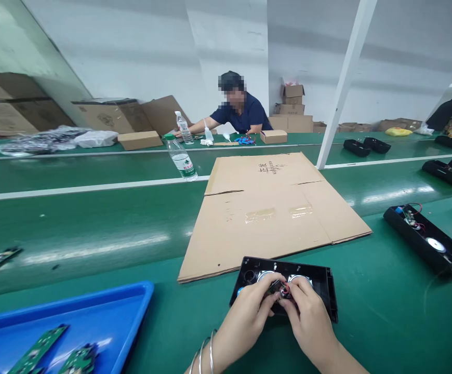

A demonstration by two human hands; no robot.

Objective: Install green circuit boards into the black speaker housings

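Observation:
An open black speaker housing lies on the green bench in front of me, with round silver-rimmed speakers inside. Above it, my left hand is closed on a small dark circuit part. My right hand meets it there, its fingers pinched at the thin red wires beside that part. The fingertips hide much of the part and where the wires end. Silver bangles circle my left wrist.
A cardboard sheet lies just beyond the housing. At left is a blue tray holding green circuit boards. Another open black housing sits at right. A water bottle stands ahead; a co-worker leans over the far bench.

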